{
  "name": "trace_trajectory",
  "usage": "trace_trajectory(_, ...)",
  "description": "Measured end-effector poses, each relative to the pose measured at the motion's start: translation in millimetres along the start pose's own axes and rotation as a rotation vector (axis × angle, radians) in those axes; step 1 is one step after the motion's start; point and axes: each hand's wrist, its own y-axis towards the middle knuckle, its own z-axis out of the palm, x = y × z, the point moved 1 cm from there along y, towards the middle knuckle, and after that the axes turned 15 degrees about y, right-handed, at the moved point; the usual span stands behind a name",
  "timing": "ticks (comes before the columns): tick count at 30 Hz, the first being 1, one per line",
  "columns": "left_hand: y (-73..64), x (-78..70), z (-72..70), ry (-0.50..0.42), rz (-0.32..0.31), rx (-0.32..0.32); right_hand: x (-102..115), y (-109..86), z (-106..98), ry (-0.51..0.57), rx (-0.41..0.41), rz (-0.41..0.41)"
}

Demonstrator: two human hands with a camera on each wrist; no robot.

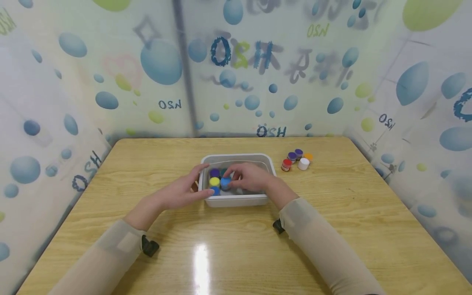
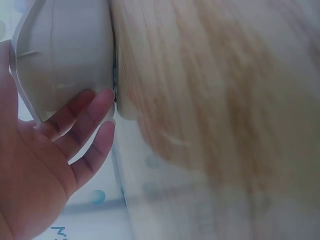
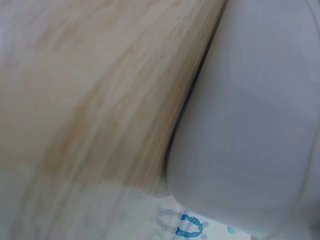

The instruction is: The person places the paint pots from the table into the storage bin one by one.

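The right hand [image 1: 248,178] pinches the blue jar [image 1: 225,184] near its cap, thumb and fingertips closed to about its width; the right wrist view shows none of this hand, so the grip reads only from above. The blue jar is inside the bin [image 1: 236,198], in its left half, seemingly upright; whether its base meets the floor I cannot tell. Just beside it are the yellow jar [image 1: 214,182] and the other blue jar [image 1: 214,191], with a purple jar [image 1: 214,173] and a green jar [image 1: 223,172] behind. A level, straight-down move would suit here, since a tilt could knock these neighbours; it seems best to let go only once the base sits flat, spreading the fingers on the free right side. The left hand [image 1: 184,190] spans the bin's left end, thumb at the near rim, fingers lightly bent against the outer wall; that hold should steady the bin if kept gentle. Outside, well to the right on the table [image 1: 313,237], a red jar [image 1: 286,165], white jar [image 1: 304,164], orange jar [image 1: 308,157] and two purple jars [image 1: 292,157] cluster together.
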Motion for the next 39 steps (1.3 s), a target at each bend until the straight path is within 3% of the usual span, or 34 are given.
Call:
trace_trajectory(23, -0.9, 0.7, -0.7, 0.008, 0.006, -0.005, 2, -1.1, 0, 0.04, 0.014, 0.013)
trace_trajectory(32, -0.1, 2.4, 0.1, 0.019, 0.002, -0.013, 4, -2.9, -3, 0.102, -0.069, -0.014)
trace_trajectory(39, 0.0, 1.5, -0.3, 0.002, -0.012, -0.011, 7, -17.0, -22, 0.173, -0.142, -0.111)
